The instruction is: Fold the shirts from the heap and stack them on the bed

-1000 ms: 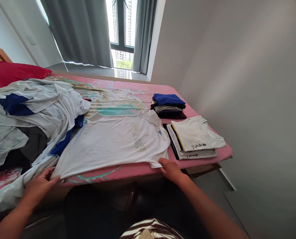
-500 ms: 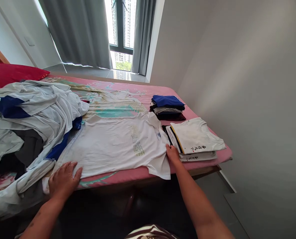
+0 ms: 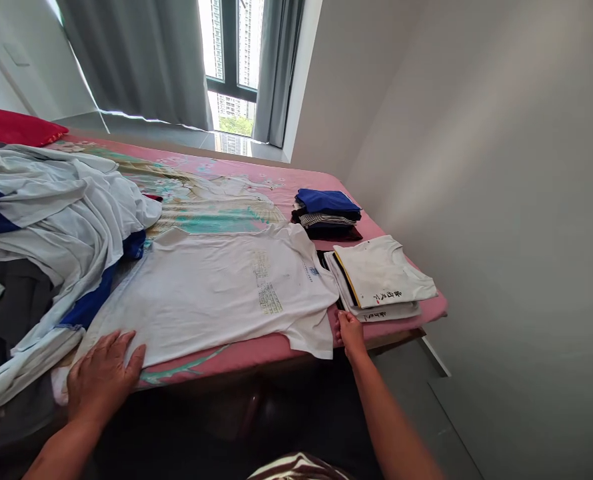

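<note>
Right hand [image 3: 350, 331] slid nearer, pinching the soft white T-shirt's [image 3: 216, 293] sleeve; left hand [image 3: 101, 377] presses flat, grip wide.

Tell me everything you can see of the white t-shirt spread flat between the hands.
The white t-shirt lies spread flat on the pink bedsheet, collar toward the right, hem toward the left. It looks like thin, soft cotton, lightly creased, with faint printed text across the chest and a small blue mark near the collar. One short sleeve hangs at the bed's near edge. The left hand presses flat on the hem corner; the right hand touches the sleeve edge. Its far left edge meets the unfolded clothes pile.
</note>
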The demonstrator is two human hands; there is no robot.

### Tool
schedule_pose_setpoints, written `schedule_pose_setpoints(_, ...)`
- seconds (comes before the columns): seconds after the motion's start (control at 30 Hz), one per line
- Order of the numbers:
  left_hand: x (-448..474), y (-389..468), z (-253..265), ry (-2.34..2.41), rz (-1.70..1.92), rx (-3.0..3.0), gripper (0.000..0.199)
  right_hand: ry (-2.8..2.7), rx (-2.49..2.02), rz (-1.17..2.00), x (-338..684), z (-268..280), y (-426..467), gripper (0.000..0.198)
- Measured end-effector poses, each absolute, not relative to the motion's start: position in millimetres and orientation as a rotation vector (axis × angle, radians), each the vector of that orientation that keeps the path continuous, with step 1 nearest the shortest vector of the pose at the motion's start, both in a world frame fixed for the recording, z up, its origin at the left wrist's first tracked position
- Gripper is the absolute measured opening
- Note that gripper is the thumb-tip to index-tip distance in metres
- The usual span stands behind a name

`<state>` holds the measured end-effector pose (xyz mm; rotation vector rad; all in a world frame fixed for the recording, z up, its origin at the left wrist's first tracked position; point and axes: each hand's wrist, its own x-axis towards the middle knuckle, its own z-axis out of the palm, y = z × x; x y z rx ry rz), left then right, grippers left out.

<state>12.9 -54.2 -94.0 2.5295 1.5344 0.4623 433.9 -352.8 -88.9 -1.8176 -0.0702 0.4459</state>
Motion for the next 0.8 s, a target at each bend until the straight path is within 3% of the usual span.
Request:
schedule_pose_setpoints(0.23,7.8,-66.8,-86.2,1.597,0.34,2.705,0.048,-0.165,-1.991,0.397,415.1,-94.2,-391.6,0.05)
schedule_pose_setpoints(0.43,-25.1,-67.7,-73.6,1.936,0.518,2.391,0.047,-0.707,-2.149,0.133,387.3,-76.4,-373.8,0.042)
schedule_pose_setpoints(0.57,-44.9,-63.7,-66.2,1.992,0.36,2.305,0.047,-1.049,-2.017,0.031,364.7,-69.4,-356.0,0.036)
schedule_pose_setpoints(0.7,-50.6,-47.6,-54.4,1.866,0.294,2.131,0.045,-1.112,-1.983,0.198,349.4,-79.3,-351.6,0.034)
schedule_pose_setpoints(0.8,-55.9,-27.5,-40.2,1.768,0.521,2.066,0.047,-1.098,-1.978,0.335,344.8,-87.6,-359.1,0.031)
